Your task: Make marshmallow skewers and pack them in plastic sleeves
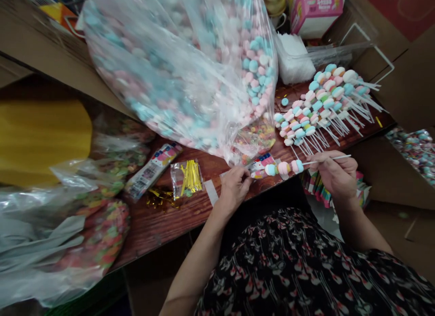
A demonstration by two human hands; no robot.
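Marshmallow skewer (pixel 287 168): you hold it level over the near edge of the table, with pink and blue pieces threaded on a white stick.

Right hand (pixel 335 174): clenched on the skewer's bare stick, with the stick's end poking out past your fingers.

Left hand (pixel 234 187): curled at the skewer's other end, right beside a printed wrapper (pixel 261 166); what it grasps, if anything, is hidden from this view.

Nearby skewers: a heap of finished marshmallow skewers (pixel 326 103) lies on the table just beyond your right hand, sticks fanning to the right.

Table: a red-brown wooden table (pixel 163 221) carries a strip of white tape (pixel 211 192) just left of your left hand.

Bags: a huge transparent bag of pastel marshmallows (pixel 180 67) leans across the table's far side. A small bag of gold twist ties (pixel 186 178) sits beside a printed packet (pixel 152 171).

Left side: bags of colourful candy (pixel 98 234) are piled past the table's left end.
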